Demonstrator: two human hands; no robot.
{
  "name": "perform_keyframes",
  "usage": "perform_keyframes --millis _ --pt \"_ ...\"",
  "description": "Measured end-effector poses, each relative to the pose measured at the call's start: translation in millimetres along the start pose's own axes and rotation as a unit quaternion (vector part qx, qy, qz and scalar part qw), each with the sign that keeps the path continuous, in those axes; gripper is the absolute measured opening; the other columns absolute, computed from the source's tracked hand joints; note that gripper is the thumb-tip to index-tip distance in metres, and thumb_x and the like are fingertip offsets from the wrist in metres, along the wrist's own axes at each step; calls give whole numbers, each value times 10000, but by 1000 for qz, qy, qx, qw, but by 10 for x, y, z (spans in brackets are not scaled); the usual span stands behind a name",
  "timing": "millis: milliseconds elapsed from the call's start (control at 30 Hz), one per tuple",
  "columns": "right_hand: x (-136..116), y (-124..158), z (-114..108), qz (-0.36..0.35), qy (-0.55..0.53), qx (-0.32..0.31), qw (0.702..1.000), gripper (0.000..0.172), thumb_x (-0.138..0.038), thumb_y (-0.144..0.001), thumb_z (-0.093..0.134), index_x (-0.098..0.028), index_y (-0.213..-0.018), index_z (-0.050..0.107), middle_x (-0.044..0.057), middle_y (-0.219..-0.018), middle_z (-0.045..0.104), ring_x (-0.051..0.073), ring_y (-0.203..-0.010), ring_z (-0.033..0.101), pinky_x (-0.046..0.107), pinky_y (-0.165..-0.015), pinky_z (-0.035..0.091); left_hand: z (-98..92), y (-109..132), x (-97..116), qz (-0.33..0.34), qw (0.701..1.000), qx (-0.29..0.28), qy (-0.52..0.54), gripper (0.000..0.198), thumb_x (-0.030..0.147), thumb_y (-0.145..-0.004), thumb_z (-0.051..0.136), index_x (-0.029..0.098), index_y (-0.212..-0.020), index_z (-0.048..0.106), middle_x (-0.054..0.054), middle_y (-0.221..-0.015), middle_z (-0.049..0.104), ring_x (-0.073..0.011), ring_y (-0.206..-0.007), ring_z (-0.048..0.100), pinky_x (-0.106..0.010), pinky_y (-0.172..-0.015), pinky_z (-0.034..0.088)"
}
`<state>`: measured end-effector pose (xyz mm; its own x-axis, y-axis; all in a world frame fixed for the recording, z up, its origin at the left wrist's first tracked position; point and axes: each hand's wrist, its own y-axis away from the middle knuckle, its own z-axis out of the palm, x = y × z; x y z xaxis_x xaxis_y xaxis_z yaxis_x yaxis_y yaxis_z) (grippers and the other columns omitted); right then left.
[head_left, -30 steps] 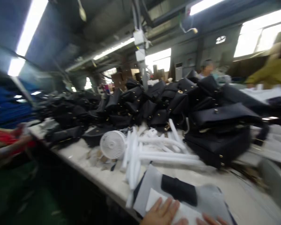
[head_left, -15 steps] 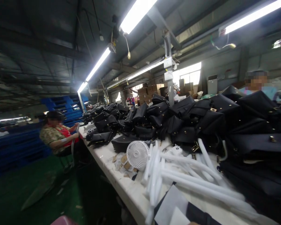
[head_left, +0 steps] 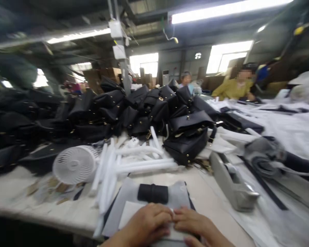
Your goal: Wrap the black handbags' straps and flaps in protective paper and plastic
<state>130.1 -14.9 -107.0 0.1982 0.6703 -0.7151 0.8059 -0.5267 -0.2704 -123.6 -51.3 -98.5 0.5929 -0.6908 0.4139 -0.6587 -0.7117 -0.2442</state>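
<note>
Both my hands rest at the bottom centre on a white paper sheet (head_left: 127,214) that lies on a grey fabric piece (head_left: 177,195). My left hand (head_left: 146,224) has its fingers curled down onto the sheet. My right hand (head_left: 195,224) meets it fingertip to fingertip, fingers bent and pressing. A small black roll (head_left: 153,193) lies on the grey fabric just beyond my fingers. The picture is blurred by motion.
Several white foam tubes (head_left: 134,161) and a small white fan (head_left: 74,164) lie left of centre. A big heap of black bags (head_left: 134,106) fills the table's back. A grey tape dispenser (head_left: 231,181) stands at right. Two people (head_left: 234,87) sit far behind.
The camera swung from the left aisle back to the right and down. My hands, out of view half a second ago, now show together on the sheet.
</note>
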Motion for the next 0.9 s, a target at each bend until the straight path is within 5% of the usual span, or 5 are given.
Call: perform_keyframes --millis 167,333,467,700,900 --pt "-80 -426 -345 132 77 162 975 275 -324 -980 461 -203 -957 706 84 -981 741 209 -947 670 310 -882 511 -47 -36 -29 56 998 15 -20 170 284 -962 506 215 -1090 594 -40 -1181 707 -164 -1057 669 -244 -862 503" --pt "324 -984 -500 284 217 93 929 178 -266 -866 618 -145 -963 707 148 -975 732 290 -957 660 371 -858 474 -89 -48 -15 76 995 42 -44 240 316 -967 497 216 -1160 601 -41 -1133 730 -168 -1016 687 -237 -826 525" --pt "638 -1198 -464 354 210 75 908 258 -398 -801 693 -155 -718 718 119 -744 738 273 -780 688 318 -699 471 -74 -31 -51 84 993 69 -43 227 325 -959 521 220 -1137 615 -25 -1110 735 -147 -1000 690 -214 -828 526" --pt "914 -1305 -252 396 116 120 903 333 -456 -877 641 -141 -770 657 1 -713 670 139 -635 621 261 -603 482 -57 -21 -61 84 992 83 -44 213 290 -950 537 221 -1132 624 -27 -1111 736 -153 -988 692 -216 -815 528" --pt "822 -1315 -367 327 21 178 928 345 -420 -884 630 -131 -697 661 -10 -690 630 148 -678 612 263 -632 478 -40 -14 -66 84 994 59 -45 218 293 -953 525 228 -1144 607 -16 -1144 724 -176 -987 686 -256 -782 524"
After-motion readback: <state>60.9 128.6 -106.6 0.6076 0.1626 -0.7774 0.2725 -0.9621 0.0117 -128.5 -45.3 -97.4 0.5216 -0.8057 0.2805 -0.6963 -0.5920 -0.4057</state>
